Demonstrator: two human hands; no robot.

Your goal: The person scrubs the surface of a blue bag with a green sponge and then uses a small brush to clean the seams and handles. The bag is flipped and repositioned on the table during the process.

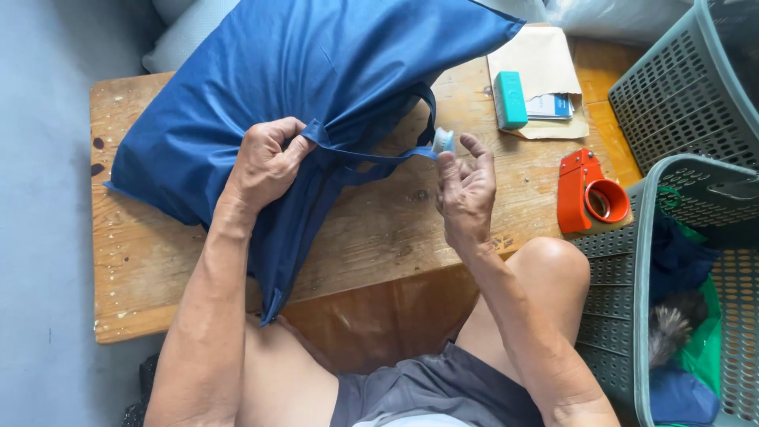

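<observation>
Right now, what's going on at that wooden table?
A seated person is working on a stuffed blue fabric bag lying on a wooden table. The left hand pinches the gathered cloth near the bag's mouth. The right hand holds a small pale roll at its fingertips, against the bag's strap. An orange tape dispenser, a teal box and a brown envelope lie on the table; grey baskets stand beside it.

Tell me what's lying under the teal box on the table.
The teal box rests on a tan envelope, partly overlapping a small white and blue card that also lies on it. The wooden table sits below. Anything directly beneath the box is covered.
</observation>
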